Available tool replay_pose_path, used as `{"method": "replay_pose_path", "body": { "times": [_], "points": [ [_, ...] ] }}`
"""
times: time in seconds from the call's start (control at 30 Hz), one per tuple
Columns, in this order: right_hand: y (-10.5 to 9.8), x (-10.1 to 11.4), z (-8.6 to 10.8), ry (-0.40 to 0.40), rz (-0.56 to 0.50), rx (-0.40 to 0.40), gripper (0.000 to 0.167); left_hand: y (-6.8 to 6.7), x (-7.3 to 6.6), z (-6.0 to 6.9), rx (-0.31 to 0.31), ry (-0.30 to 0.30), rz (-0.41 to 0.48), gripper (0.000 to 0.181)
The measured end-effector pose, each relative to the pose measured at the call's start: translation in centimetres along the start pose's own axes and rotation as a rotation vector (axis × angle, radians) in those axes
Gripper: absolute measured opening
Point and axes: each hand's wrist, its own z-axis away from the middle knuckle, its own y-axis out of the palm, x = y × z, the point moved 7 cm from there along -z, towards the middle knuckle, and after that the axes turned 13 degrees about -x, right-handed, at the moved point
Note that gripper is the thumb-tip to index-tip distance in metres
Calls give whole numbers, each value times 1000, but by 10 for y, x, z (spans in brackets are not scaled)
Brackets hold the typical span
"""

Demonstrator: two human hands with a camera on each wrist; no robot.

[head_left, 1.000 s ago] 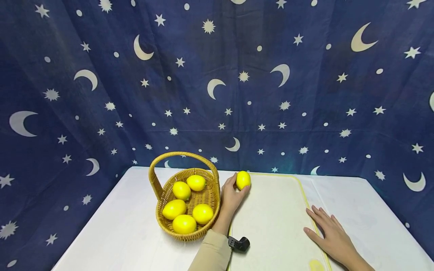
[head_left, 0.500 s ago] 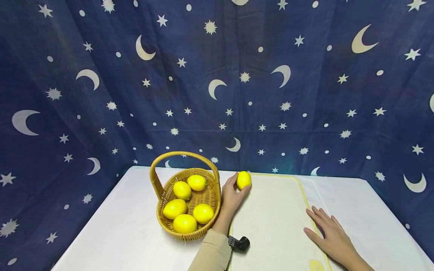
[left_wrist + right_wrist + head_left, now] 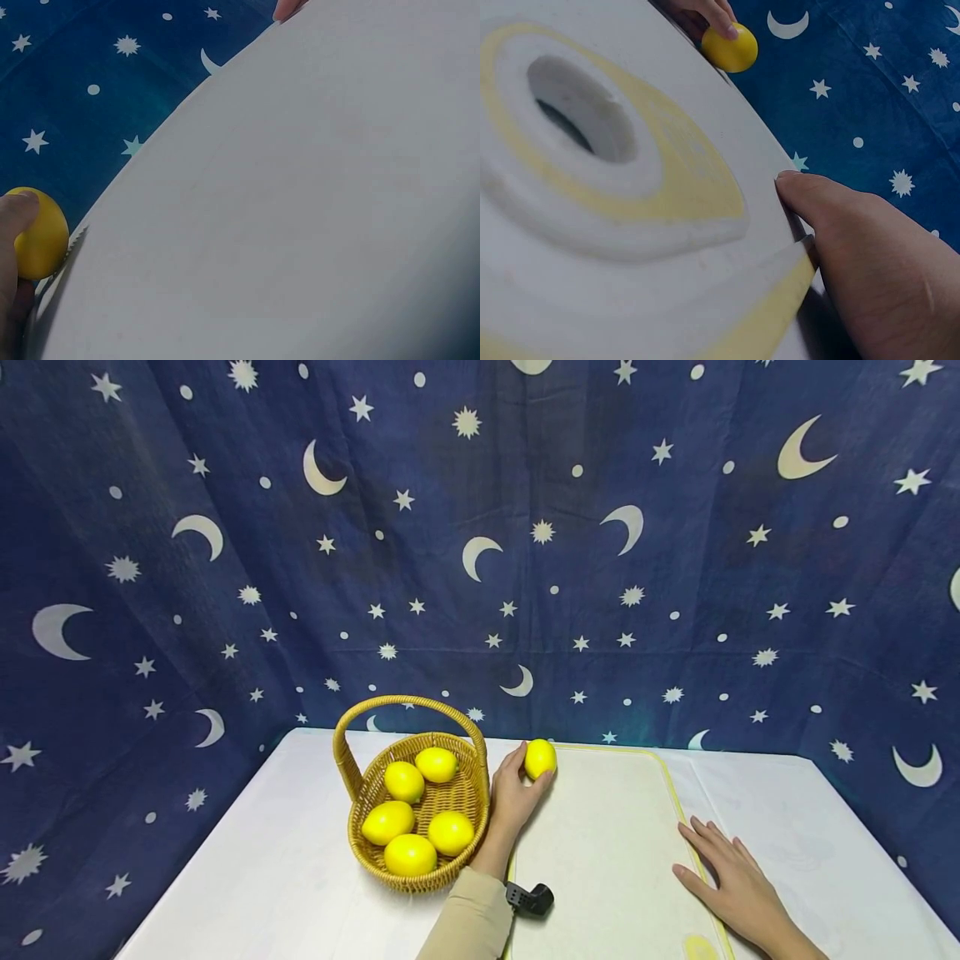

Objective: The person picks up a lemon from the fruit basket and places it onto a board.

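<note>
The left hand [image 3: 514, 793] pinches a yellow lemon [image 3: 540, 759] between thumb and fingers at the far left corner of a white cutting board [image 3: 600, 827]; whether the fruit bears on the board I cannot tell. The right hand [image 3: 727, 877] lies at the board's right edge, fingers extended and thumb spread away from them, gripping nothing. The two hands are well apart, with the pale face of the board between them.

A beige sleeve [image 3: 468, 918] covers the left forearm, and at its cuff sits a small black device [image 3: 532, 900], over the board's left edge. A yellow border runs round the board. Toward its near right corner there is a yellow patch [image 3: 701, 947], and the right wrist view shows a rounded hole [image 3: 604, 127] there, ringed by a raised white rim.

Just left of the left hand stands a woven wicker basket [image 3: 423, 885], upright, its tall handle [image 3: 408, 700] arching over the far part. Five more lemons [image 3: 410, 856] lie inside: two toward the far side, one at the left, one at the near side and one at the right.

All of it rests on a white table [image 3: 247, 860], the board reaching close to the far edge. Behind that edge hangs a navy curtain [image 3: 450, 485] patterned with pale moons, stars and dots.
</note>
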Motion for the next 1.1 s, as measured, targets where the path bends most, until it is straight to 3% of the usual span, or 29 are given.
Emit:
{"method": "replay_pose_path", "body": {
  "times": [0.4, 0.83, 1.1],
  "points": [
    [1, -4, 0, 16, 2, 24, 72, 0, -1, 0, -5, -3, 11, 64],
    [3, -3, -1, 26, 4, 32, 72, 0, 1, 0, 17, -48, 45, 64],
    [2, -3, 0, 28, -1, 32, 72, -1, -2, 0, 2, -16, 57, 62]
  ]
}}
